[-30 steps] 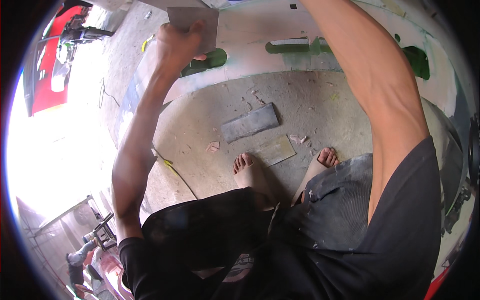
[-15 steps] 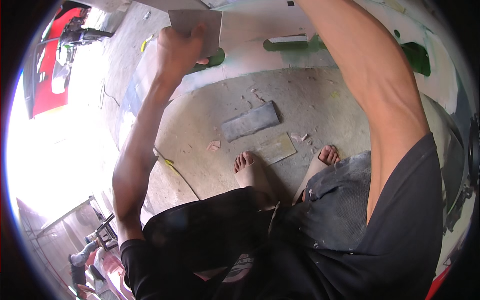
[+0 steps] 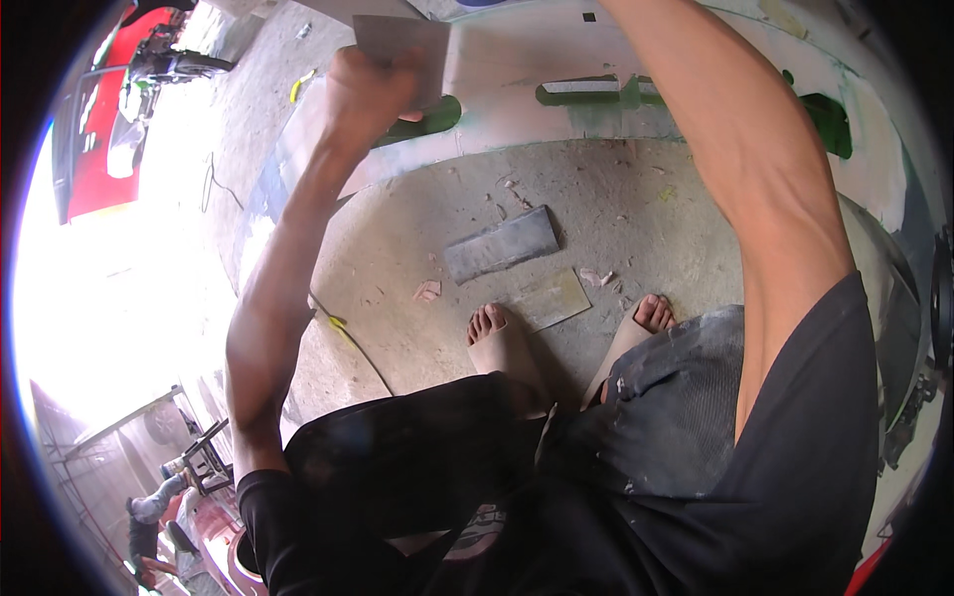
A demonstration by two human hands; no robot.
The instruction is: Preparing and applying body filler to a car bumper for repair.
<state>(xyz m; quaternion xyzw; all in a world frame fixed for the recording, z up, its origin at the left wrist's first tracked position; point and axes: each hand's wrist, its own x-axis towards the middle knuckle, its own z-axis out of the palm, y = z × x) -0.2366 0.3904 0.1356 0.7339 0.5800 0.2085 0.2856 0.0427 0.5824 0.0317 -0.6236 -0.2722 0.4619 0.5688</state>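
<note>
One gray sheet (image 3: 425,38) pinched in your left hand (image 3: 368,91), upper left of frame, your right hand past the top edge, grip impossible to tell, pale panel (image 3: 502,124) curving across the top, floor (image 3: 621,214) stretching between its lower edge and your two feet (image 3: 485,322), two flat boards (image 3: 503,244) at center.

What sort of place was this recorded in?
Probably a vehicle body repair workshop: a large panel shows a patchy pale coating and green-edged openings, what looks like a motorcycle stands at upper left, and pale scraps lie on the concrete floor.
</note>
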